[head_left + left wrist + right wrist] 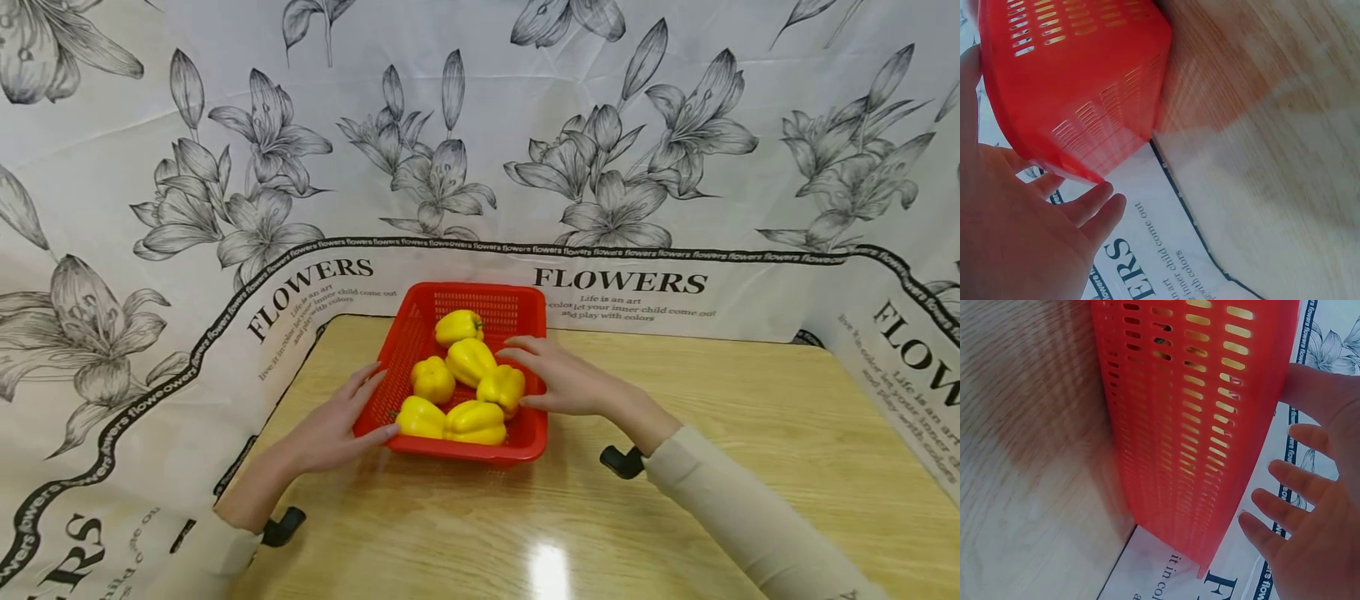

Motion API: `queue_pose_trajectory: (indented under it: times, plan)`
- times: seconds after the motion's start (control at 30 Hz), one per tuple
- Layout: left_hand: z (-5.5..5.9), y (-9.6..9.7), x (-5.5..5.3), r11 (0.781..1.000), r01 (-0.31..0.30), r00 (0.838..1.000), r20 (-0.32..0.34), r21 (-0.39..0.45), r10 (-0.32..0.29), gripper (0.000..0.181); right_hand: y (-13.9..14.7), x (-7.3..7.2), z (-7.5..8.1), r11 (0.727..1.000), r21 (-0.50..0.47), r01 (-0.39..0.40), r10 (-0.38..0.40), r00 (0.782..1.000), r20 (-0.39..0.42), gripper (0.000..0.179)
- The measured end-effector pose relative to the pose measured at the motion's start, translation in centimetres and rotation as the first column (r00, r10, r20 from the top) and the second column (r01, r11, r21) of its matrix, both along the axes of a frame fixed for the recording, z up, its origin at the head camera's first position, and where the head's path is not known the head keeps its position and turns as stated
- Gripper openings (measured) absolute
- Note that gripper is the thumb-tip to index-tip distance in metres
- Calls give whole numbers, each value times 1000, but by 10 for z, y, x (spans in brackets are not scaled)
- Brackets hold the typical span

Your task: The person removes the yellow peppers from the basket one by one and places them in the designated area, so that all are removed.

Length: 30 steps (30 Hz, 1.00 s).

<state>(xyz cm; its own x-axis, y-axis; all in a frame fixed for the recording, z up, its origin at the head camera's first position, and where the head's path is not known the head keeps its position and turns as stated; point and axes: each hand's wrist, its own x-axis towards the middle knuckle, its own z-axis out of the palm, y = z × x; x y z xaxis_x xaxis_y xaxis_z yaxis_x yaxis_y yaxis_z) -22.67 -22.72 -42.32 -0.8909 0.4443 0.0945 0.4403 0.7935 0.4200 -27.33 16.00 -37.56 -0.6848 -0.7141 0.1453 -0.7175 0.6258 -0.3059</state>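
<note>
A red plastic basket (465, 451) with slotted walls stands on the table and holds several yellow bell peppers (469, 362). At its left rim is my left hand (333, 429), its thumb by the front left corner and its fingers spread along the side. In the left wrist view, the fingers of that hand (1029, 225) lie right at the rim. My right hand (558, 379) reaches over the right rim, beside the peppers. Seen from the right wrist, its fingers (1297, 481) are spread apart, with the thumb overlapping the rim.
The wooden table (712, 467) extends in front of the basket and to its right. White flower-print cloth (480, 158) hangs behind and at both sides, close to the basket's back. Black straps with mounts (622, 461) sit at both wrists.
</note>
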Motion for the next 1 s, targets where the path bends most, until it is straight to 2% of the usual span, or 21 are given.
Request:
queue_pose_trajectory:
  times: [0.33, 0.63, 0.8, 1.0]
  plan:
    - [-3, 4, 0, 1000, -8, 1000, 10, 6, 8, 97, -12, -7, -4, 998, 62, -17, 12, 997, 80, 63]
    - [-12, 4, -1, 999, -47, 998, 33, -10, 47, 108, -29, -15, -8, 992, 116, -45, 24, 984, 174, 61]
    - [-15, 5, -2, 999, -49, 999, 15, -3, 49, 110, -33, -19, -14, 989, 148, -7, -24, 978, 207, 57]
    - [-14, 6, 0, 998, -58, 998, 0, 2, 58, 109, -38, -20, -13, 982, 185, 37, -74, 977, 201, 56]
